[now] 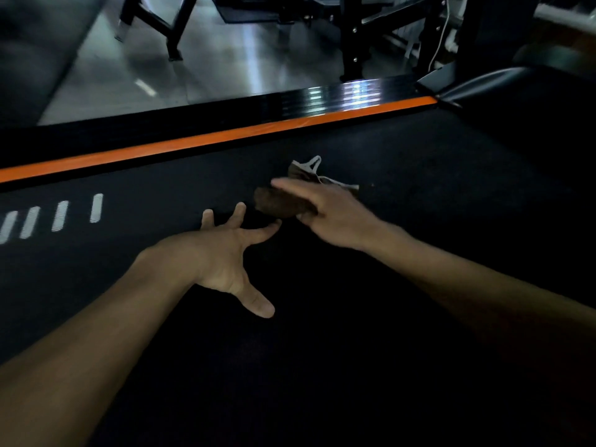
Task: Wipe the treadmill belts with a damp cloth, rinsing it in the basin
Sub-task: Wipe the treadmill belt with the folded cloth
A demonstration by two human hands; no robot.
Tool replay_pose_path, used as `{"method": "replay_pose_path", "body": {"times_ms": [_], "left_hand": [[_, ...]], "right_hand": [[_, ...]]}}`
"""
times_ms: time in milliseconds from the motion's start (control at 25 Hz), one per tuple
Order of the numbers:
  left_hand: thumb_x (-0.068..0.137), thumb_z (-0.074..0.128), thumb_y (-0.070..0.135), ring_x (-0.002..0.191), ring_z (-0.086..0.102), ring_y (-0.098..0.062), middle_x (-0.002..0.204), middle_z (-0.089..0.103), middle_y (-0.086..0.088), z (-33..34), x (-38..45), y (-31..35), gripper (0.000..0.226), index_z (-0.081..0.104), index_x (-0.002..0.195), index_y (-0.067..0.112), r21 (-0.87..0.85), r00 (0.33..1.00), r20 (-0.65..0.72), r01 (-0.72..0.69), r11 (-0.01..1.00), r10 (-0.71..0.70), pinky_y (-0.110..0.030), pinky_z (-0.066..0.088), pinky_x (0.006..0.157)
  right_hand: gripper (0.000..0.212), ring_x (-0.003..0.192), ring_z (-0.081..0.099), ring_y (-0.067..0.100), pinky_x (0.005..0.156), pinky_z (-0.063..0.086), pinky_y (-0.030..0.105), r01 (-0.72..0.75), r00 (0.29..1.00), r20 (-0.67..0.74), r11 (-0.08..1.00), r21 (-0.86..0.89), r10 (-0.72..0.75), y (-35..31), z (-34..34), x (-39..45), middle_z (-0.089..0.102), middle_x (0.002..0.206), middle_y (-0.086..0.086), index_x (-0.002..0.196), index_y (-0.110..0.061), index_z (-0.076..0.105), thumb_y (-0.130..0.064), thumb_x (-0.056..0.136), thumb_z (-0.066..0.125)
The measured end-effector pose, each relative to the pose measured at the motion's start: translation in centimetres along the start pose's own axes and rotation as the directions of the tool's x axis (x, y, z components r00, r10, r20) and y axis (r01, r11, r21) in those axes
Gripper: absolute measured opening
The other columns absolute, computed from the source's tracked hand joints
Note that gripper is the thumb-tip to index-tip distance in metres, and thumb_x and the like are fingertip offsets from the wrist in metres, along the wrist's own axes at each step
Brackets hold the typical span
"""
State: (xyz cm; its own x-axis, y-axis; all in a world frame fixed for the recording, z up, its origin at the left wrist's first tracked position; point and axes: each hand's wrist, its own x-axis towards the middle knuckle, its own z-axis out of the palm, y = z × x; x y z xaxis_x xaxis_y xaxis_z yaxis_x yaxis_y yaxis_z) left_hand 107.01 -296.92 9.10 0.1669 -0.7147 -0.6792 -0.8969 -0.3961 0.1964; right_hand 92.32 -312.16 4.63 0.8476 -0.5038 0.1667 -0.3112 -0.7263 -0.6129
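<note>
While both arms reached over the black treadmill belt point(371, 150), no basin or other container was in frame. Right hand point(332, 214) lay on a brown cloth point(280, 204), thumb tucked under its near edge and fingers stretched flat over the top; grip looked loose, and motion blur hid the fingertips. Cloth sat on the belt mid-frame, its pale-trimmed end point(314, 166) sticking out past the hand. Left hand point(225, 253) was wide open, fingers splayed, holding nothing, fingertips at or just above the belt, close beside the cloth. Orange side stripe point(206, 141) ran along the belt's far edge, white dash marks point(61, 216) at the left.
</note>
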Motion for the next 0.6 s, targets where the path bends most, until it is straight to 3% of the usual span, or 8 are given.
{"method": "replay_pose_path", "body": {"times_ms": [40,120,160,200,280,320,440,600], "left_hand": [[0.048,0.084,0.063,0.138,-0.036,-0.035,0.151,-0.039,0.012,0.0,-0.1,0.0,0.132,-0.012,0.139,0.065,-0.007,1.0,0.004,0.004,1.0,-0.004,-0.066,0.007,0.115],[0.049,0.085,0.061,0.138,-0.036,-0.034,0.151,-0.039,0.013,0.0,-0.2,0.1,0.131,-0.011,0.139,0.065,-0.022,1.0,0.009,0.0,1.0,0.0,-0.066,0.007,0.115],[0.05,0.085,0.06,0.138,-0.037,-0.033,0.151,-0.039,0.013,0.0,-0.3,0.1,0.131,-0.01,0.139,0.065,-0.026,1.0,0.007,-0.002,1.0,0.002,-0.066,0.007,0.115],[0.05,0.085,0.059,0.137,-0.037,-0.033,0.151,-0.038,0.013,0.0,-0.3,0.1,0.131,-0.01,0.139,0.066,-0.026,1.0,0.004,0.0,1.0,0.0,-0.066,0.007,0.115],[0.051,0.085,0.059,0.137,-0.038,-0.034,0.151,-0.039,0.013,0.0,-0.4,0.2,0.13,-0.011,0.138,0.066,-0.027,1.0,0.009,0.007,1.0,-0.007,-0.065,0.006,0.115],[0.051,0.085,0.059,0.137,-0.038,-0.034,0.151,-0.039,0.012,0.0,-0.4,0.3,0.13,-0.012,0.138,0.065,-0.026,1.0,0.015,0.009,1.0,-0.008,-0.065,0.006,0.114],[0.051,0.085,0.06,0.136,-0.039,-0.032,0.15,-0.04,0.013,-0.1,-0.3,0.3,0.13,-0.01,0.14,0.064,-0.033,1.0,0.016,0.014,0.999,-0.014,-0.064,0.004,0.115],[0.049,0.085,0.06,0.138,-0.038,-0.03,0.151,-0.038,0.015,0.1,-0.3,0.2,0.131,-0.008,0.141,0.063,-0.036,1.0,-0.001,0.008,0.999,-0.008,-0.064,0.003,0.116]], "right_hand": [[0.068,0.12,0.049,0.002,0.102,0.033,0.012,-0.031,0.998,-0.043,0.983,0.181,0.04,-0.5,-1.0,0.1,0.054,0.132,-0.008,0.144,-0.028,0.045,0.006,0.086,0.057],[0.063,0.1,0.062,0.013,0.087,0.051,0.028,-0.093,0.966,-0.133,0.776,0.624,0.223,-1.5,-3.4,0.5,0.06,0.116,0.002,0.133,-0.029,0.052,0.011,0.085,0.055],[0.059,0.096,0.063,0.016,0.083,0.054,0.031,-0.114,0.944,-0.145,0.704,0.701,0.297,-1.5,-4.2,0.8,0.061,0.112,0.005,0.128,-0.029,0.055,0.01,0.085,0.054],[0.052,0.1,0.063,0.016,0.086,0.055,0.033,-0.167,0.933,-0.14,0.742,0.649,0.332,-1.5,-4.9,0.9,0.062,0.111,0.004,0.123,-0.03,0.057,0.005,0.085,0.055],[0.048,0.125,0.052,0.02,0.106,0.041,0.041,-0.336,0.935,-0.13,0.941,-0.035,0.329,-0.4,-5.2,0.6,0.058,0.131,0.001,0.13,-0.029,0.055,-0.023,0.083,0.051],[0.059,0.139,0.038,0.023,0.115,0.027,0.046,-0.318,0.948,-0.108,0.89,-0.326,0.299,0.2,-4.4,-0.1,0.045,0.148,0.002,0.142,-0.029,0.045,-0.036,0.083,0.044],[0.07,0.149,0.011,0.029,0.118,0.01,0.047,-0.175,0.977,0.025,0.868,-0.465,0.211,0.4,-0.4,-2.3,0.008,0.165,0.003,0.156,-0.031,0.014,-0.059,0.095,0.034],[0.06,0.141,0.018,0.036,0.108,0.022,0.051,0.034,0.997,0.072,0.752,-0.658,0.019,1.1,0.2,-3.0,0.004,0.164,0.001,0.151,-0.045,0.022,-0.065,0.094,0.016]]}}
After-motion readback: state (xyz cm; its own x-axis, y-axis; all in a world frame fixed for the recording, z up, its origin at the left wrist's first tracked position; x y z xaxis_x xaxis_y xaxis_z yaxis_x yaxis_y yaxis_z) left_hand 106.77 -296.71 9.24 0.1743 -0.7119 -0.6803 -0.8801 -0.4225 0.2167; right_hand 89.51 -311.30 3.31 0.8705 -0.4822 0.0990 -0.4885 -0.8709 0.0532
